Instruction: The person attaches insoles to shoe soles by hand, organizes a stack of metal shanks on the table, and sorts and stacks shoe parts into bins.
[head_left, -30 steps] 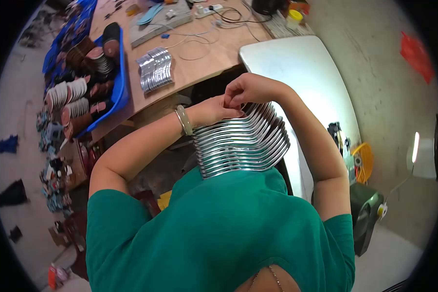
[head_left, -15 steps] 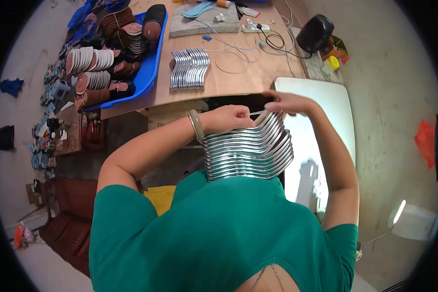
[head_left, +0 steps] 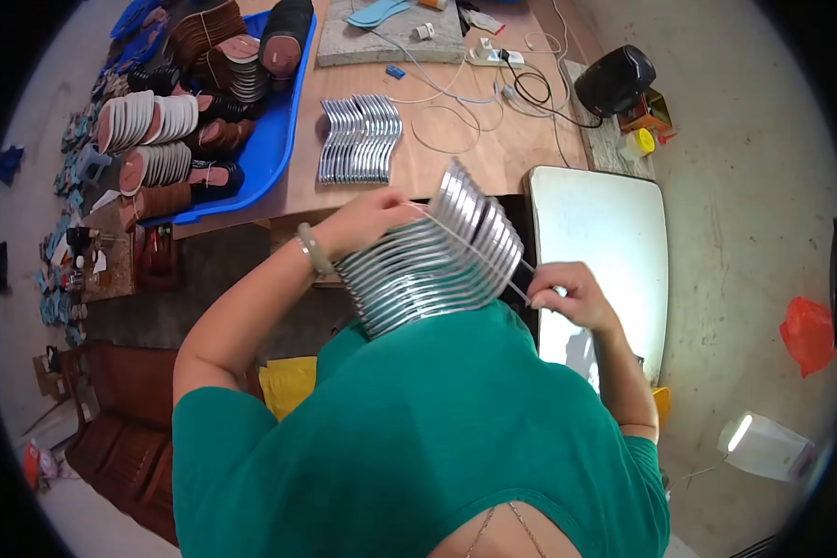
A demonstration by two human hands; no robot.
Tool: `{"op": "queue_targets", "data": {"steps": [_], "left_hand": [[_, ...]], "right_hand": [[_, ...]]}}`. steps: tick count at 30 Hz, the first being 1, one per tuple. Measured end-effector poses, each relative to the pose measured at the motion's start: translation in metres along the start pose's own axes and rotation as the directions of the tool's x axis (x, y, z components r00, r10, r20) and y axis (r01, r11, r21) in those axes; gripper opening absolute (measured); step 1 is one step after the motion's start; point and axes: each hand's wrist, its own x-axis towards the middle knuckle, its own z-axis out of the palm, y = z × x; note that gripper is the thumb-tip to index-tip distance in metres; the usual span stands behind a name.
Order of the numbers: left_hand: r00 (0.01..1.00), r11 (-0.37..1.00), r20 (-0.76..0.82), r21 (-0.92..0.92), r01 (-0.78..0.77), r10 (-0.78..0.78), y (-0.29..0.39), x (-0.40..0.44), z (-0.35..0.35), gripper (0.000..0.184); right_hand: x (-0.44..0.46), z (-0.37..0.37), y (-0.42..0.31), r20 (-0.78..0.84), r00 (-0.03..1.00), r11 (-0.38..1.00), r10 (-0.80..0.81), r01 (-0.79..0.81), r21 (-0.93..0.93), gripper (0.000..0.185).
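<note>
A stack of shiny silver, wavy sole-shaped pieces [head_left: 418,274] rests on edge against my green shirt. My left hand [head_left: 372,221], a bangle at its wrist, is closed at the top left of the stack, pinching a thin pale string [head_left: 446,230]. That string runs slantwise across the stack to the right. Beyond the stack's right edge, my right hand [head_left: 572,293] is closed on the string, which is drawn taut in two strands. The stack's underside is hidden.
A second silver stack [head_left: 360,139] stands on the wooden table [head_left: 456,167]. To its left, a blue tray [head_left: 284,139] holds bundled soles. Cables and a power strip [head_left: 496,58] lie at the back. A white-topped surface [head_left: 600,223] is at right, near a black device [head_left: 614,79].
My right hand has moved down and outward from the stack's top, stretching the string across it. My left hand has shifted left, and the stack has tilted, its right end higher.
</note>
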Motion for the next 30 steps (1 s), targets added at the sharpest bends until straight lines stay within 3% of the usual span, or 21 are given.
{"op": "queue_targets", "data": {"steps": [2,4,8,10,11,14,18,20,21,22,23,24,26,27,30], "left_hand": [[0.998,0.994,-0.06,-0.104,0.029,-0.035,-0.008,-0.009,-0.012,0.019],[0.988,0.984,-0.153,-0.18,0.008,-0.036,-0.011,-0.022,-0.016,0.017],[0.957,0.963,-0.278,-0.269,0.001,-0.079,-0.024,-0.038,-0.028,0.016],[0.944,0.956,-0.317,-0.295,-0.006,-0.092,-0.03,-0.041,-0.035,0.016],[0.933,0.944,-0.342,-0.33,-0.012,-0.107,-0.034,-0.044,-0.04,0.015],[0.898,0.915,-0.414,-0.403,-0.031,-0.152,-0.04,-0.046,-0.053,0.015],[0.844,0.95,-0.515,-0.31,-0.022,-0.149,-0.039,-0.009,-0.086,0.015],[0.819,0.965,-0.574,-0.204,-0.163,0.017,-0.066,0.028,-0.115,0.014],[0.8,0.965,-0.6,-0.2,-0.171,0.017,-0.07,0.045,-0.127,0.014],[0.726,0.981,-0.683,-0.074,-0.181,0.082,-0.073,0.066,-0.137,0.017],[0.643,0.984,-0.751,0.049,-0.17,0.149,-0.075,0.083,-0.144,0.022],[0.619,0.985,-0.773,0.048,-0.166,0.142,-0.076,0.096,-0.149,0.022],[0.635,0.995,-0.767,0.052,-0.086,0.095,-0.076,0.116,-0.159,0.04],[0.612,0.996,-0.786,0.048,-0.079,0.086,-0.07,0.119,-0.159,0.04],[0.603,0.975,-0.795,0.178,0.131,0.064,-0.049,0.117,-0.14,0.044]], "right_hand": [[0.003,0.018,0.029,0.065,0.998,0.998,-0.018,0.014,0.057,0.029],[0.018,0.034,0.07,0.087,0.992,0.966,0.097,-0.114,0.23,0.025],[0.081,0.067,0.059,-0.018,1.0,0.995,0.025,-0.023,0.099,0.028],[0.107,0.069,0.053,0.215,0.963,0.849,0.16,-0.245,0.467,0.045],[0.12,0.07,0.052,0.228,0.962,0.854,0.152,-0.244,0.461,0.045],[0.159,0.078,0.061,0.391,0.92,0.597,0.01,-0.319,0.736,0.069],[0.217,0.07,0.062,0.29,0.955,0.532,0.061,-0.277,0.8,0.081],[0.255,0.056,0.068,0.268,0.963,0.53,0.021,-0.238,0.814,0.081],[0.277,0.048,0.071,0.228,0.974,0.522,-0.003,-0.192,0.831,0.081],[0.298,0.042,0.075,0.188,0.982,0.513,-0.03,-0.147,0.846,0.08],[0.318,0.038,0.082,0.214,0.976,0.519,-0.05,-0.158,0.84,0.08],[0.337,0.037,0.092,0.135,0.989,0.619,-0.058,-0.071,0.782,0.08],[0.371,0.04,0.112,-0.025,0.993,0.779,-0.112,0.104,0.618,0.079],[0.382,0.043,0.12,0.001,0.992,0.777,-0.128,0.1,0.621,0.079],[0.393,0.049,0.144,-0.096,0.981,0.933,-0.17,0.191,0.305,0.075]]}}
